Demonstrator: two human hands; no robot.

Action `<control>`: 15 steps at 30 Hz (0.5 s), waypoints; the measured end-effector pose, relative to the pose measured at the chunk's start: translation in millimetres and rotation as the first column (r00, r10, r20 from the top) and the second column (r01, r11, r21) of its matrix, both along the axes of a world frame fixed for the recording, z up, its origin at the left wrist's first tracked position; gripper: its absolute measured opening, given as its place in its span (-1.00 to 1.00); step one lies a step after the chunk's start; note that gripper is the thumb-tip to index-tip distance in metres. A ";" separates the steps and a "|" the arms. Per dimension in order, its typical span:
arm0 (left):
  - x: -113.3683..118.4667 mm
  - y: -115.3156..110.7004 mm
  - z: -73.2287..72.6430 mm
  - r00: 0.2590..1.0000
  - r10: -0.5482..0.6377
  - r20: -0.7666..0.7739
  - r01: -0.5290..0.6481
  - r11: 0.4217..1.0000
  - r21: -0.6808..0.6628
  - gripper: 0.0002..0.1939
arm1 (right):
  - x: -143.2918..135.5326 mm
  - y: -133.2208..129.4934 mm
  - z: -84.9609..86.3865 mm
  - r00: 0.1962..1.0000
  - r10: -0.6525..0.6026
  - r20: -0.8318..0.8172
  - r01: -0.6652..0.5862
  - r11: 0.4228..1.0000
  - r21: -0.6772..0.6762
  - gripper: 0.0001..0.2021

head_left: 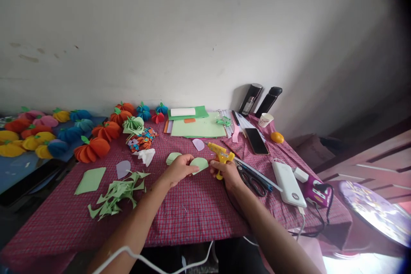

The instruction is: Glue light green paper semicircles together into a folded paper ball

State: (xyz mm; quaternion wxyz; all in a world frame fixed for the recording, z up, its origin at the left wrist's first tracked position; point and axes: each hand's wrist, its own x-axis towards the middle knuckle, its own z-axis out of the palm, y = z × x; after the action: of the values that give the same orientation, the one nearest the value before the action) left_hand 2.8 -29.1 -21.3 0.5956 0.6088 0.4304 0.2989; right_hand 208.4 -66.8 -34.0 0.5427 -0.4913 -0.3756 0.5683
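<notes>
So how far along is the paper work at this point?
Looks done: the orange paper pumpkins, topped with green leaves. In hand: a light-green cutout in the left hand, the yellow glue gun in the right hand. Apparently left: the loose cutouts beside the left hand and the square-cornered green paper.

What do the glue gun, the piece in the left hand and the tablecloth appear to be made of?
Glue gun: probably hard plastic, judging by its solid, moulded yellow body.
Green piece in the left hand: likely matte paper or thin card, being flat with clean-cut edges.
Tablecloth: apparently woven fabric, checked, with soft folds.
</notes>
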 end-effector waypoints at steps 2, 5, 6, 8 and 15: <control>1.4 -1.4 0.5 0.999 0.002 -0.046 0.000 0.999 0.039 -0.78 | -1.3 -1.4 -2.0 0.999 0.016 0.043 -0.016 1.000 -0.001 -0.80; 3.0 -3.5 1.9 0.992 -0.022 -0.124 0.033 0.996 0.086 -0.81 | -4.2 -2.5 -1.8 0.994 0.006 0.109 -0.008 1.000 0.011 -0.86; 3.1 -3.7 1.9 0.989 -0.030 -0.142 0.044 0.994 0.100 -0.82 | -5.5 -2.5 -1.3 0.991 0.001 0.135 -0.004 1.000 0.022 -0.88; 2.3 -3.3 0.7 0.987 -0.044 -0.154 0.064 0.990 0.127 -0.83 | -8.2 -2.2 -0.3 0.983 -0.006 0.182 -0.001 0.999 0.041 -0.88; -3.5 2.0 -4.3 0.986 0.003 -0.168 0.032 0.978 0.205 -0.82 | -10.6 -0.5 -1.1 0.978 -0.008 0.207 0.000 0.999 0.038 -0.88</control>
State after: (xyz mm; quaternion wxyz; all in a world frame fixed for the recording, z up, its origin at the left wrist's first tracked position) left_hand -0.7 -27.1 -25.6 0.4929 0.6936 0.4408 0.2857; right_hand 197.8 -67.3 -35.1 0.5111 -0.5381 -0.4398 0.5059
